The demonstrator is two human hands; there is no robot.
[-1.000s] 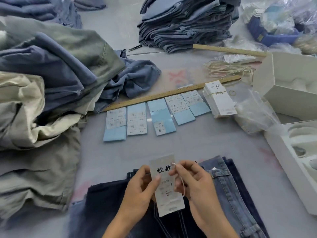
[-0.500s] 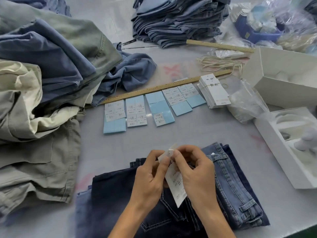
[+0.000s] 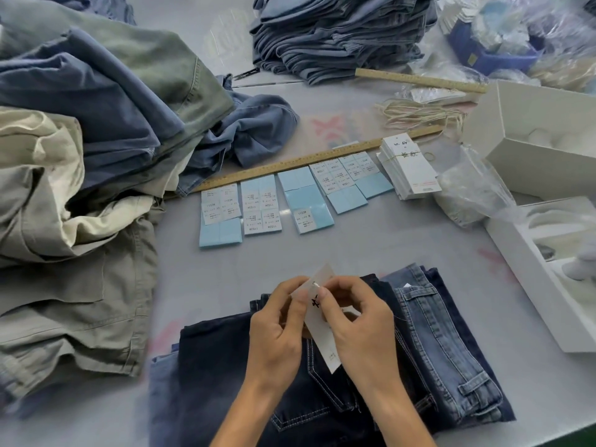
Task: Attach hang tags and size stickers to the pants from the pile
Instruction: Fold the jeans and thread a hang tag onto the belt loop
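Both hands are up close together over the folded dark jeans [image 3: 258, 366] at the near edge of the table [image 3: 322, 259]. The left hand [image 3: 277, 330] pinches the white hang tag [image 3: 317, 317] by its left edge, thumb and fingers curled onto it. The right hand [image 3: 358, 321] grips the same tag from the other side, fingertips meeting near the top where the hole looks to be. The tag sits tilted, top corner poking up past the fingers, bottom end hanging down over the denim. Can't make out whether a string is in there, too small and blurry.

Under the dark pair there's a lighter blue pair of jeans [image 3: 445, 343] sticking out to the right.

Further back, a row of size sticker sheets [image 3: 290, 195] on light blue backing lies along a wooden ruler [image 3: 290, 164]. Just right of them is a banded stack of tags [image 3: 409, 166], and behind that a bundle of strings [image 3: 419, 114]. The big messy pile of pants [image 3: 80, 140] takes up the left side, with a neat stack of folded jeans [image 3: 338, 37] at the back. White boxes [image 3: 541, 133] sit on the right with a clear plastic bag [image 3: 474, 188] beside them.
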